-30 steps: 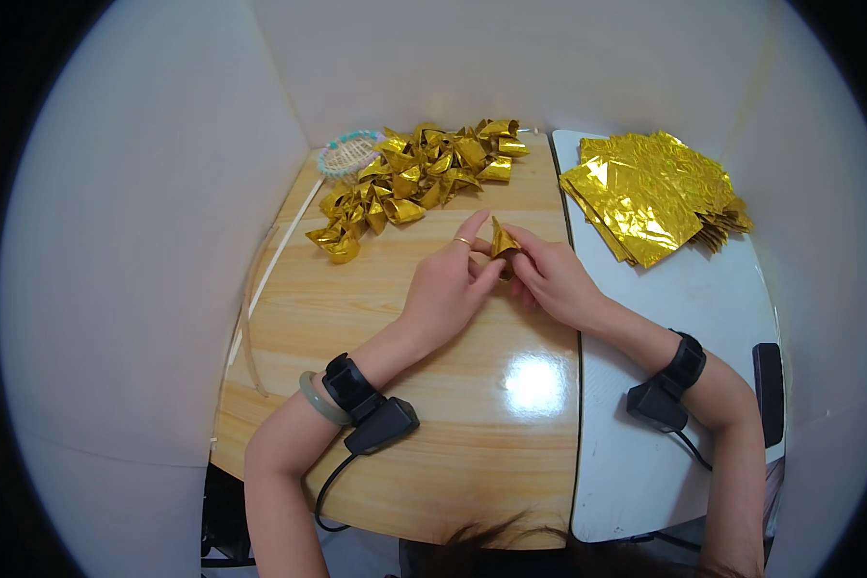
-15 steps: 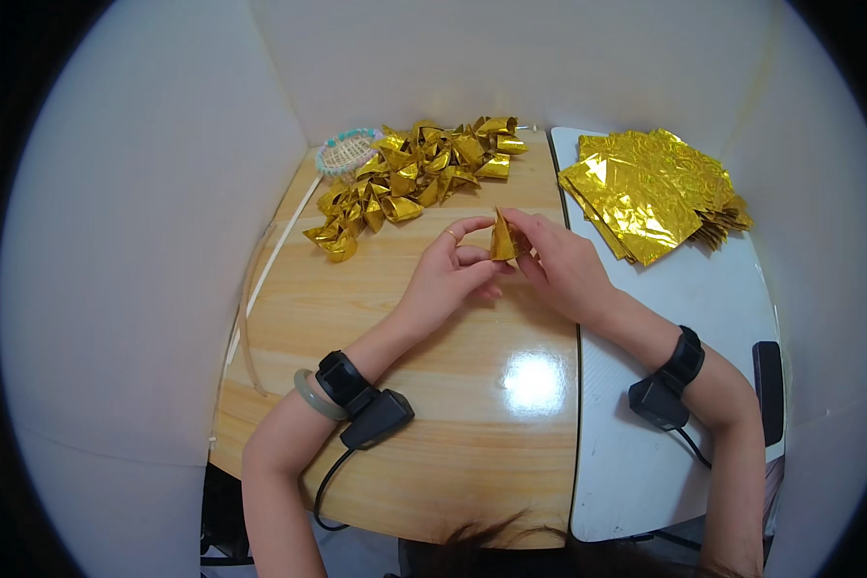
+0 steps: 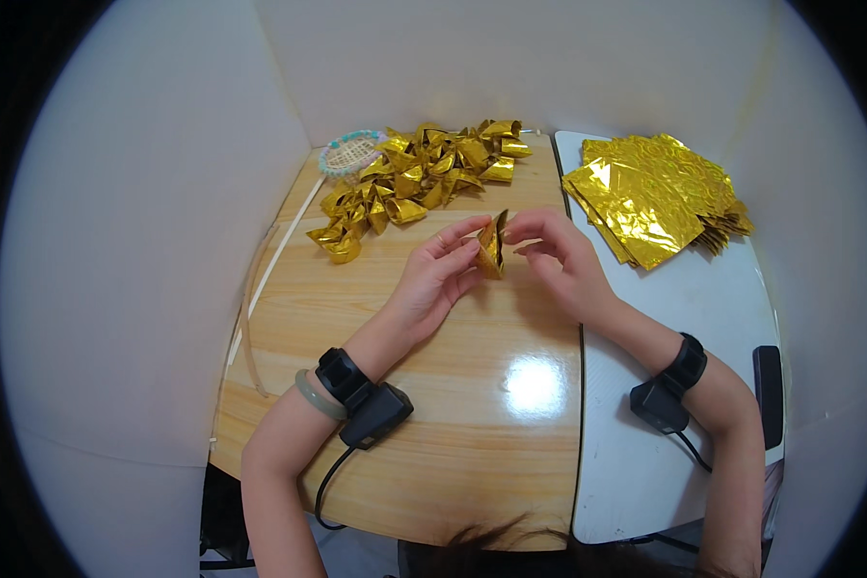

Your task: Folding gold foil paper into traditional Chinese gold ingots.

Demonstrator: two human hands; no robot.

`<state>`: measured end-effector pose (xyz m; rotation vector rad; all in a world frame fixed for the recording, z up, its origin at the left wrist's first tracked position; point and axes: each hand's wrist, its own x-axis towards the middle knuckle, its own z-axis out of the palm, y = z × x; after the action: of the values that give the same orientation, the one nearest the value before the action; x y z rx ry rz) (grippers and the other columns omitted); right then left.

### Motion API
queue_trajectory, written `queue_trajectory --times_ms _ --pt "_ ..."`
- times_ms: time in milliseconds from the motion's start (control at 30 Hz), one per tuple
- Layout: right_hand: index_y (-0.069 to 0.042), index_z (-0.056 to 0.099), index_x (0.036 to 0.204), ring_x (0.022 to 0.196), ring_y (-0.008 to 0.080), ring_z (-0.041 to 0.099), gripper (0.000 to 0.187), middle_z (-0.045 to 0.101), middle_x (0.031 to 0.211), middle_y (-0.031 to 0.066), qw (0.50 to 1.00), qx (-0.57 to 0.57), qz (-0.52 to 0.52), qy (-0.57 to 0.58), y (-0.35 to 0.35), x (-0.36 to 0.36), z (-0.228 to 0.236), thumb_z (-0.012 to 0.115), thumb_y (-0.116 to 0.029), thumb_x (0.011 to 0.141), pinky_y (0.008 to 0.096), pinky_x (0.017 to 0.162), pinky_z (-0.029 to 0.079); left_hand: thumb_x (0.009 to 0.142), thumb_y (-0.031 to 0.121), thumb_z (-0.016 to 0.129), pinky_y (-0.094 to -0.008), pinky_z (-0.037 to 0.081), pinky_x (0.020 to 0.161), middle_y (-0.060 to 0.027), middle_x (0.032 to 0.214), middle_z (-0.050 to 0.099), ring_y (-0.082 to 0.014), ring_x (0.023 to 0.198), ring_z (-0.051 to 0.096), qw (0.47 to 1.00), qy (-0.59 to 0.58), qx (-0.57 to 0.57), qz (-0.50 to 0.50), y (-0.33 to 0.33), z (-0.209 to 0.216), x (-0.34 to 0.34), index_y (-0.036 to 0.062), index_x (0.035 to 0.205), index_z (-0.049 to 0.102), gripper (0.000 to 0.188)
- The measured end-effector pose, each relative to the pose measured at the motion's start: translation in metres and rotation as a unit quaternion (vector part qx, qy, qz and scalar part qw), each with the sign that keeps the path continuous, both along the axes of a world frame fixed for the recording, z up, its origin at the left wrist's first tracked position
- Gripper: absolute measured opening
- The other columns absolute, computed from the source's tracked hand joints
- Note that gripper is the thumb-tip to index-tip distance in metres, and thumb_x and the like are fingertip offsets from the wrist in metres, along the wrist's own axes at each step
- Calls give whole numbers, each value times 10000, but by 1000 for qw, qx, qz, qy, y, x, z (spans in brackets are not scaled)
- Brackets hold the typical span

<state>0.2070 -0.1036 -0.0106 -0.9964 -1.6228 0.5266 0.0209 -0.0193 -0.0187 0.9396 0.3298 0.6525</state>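
Between my hands, above the wooden table [image 3: 375, 328], is a folded gold foil paper piece [image 3: 492, 249], boat-like with a narrow opening along its right side. My left hand [image 3: 436, 275] pinches it by its left side, fingers and thumb closed on it. Just right of the piece, my right hand [image 3: 560, 262] is held with fingers curled but apart; a small gap shows between its fingertips and the foil. Farther back on the left lies a heap of folded gold paper ingots [image 3: 409, 181]. A stack of flat gold foil sheets [image 3: 645, 193] rests at the far right.
A white board [image 3: 636, 462] forms the right part of the work surface, with a dark bar-shaped object [image 3: 768, 395] at its right edge. A round woven piece with a beaded rim [image 3: 349, 154] lies at the back left, beside a thin white stick [image 3: 277, 265]. Pale walls enclose the table.
The folded piece has turned, so its opening now shows. My right hand has let go of it and drawn slightly right; my left still holds it.
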Motion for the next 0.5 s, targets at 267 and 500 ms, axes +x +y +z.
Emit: queue_trajectory --times_ms 267,500 --pt "-43 493 1263 1014 109 540 332 578 1103 24 886 -301 166 312 8 3 -5 480 -166 955 256 887 424 895 68 578 -266 531 827 -102 1138 604 -166 1035 602 1000 -12 1 -25 -2 2 0 52 1284 442 412" --pt "-65 502 1265 953 74 540 350 596 1055 -15 851 -340 183 357 7 1 0 478 -240 962 229 815 422 904 80 557 -302 493 902 -101 1181 588 -188 1058 595 999 18 10 -37 -2 3 1 51 1264 456 375"
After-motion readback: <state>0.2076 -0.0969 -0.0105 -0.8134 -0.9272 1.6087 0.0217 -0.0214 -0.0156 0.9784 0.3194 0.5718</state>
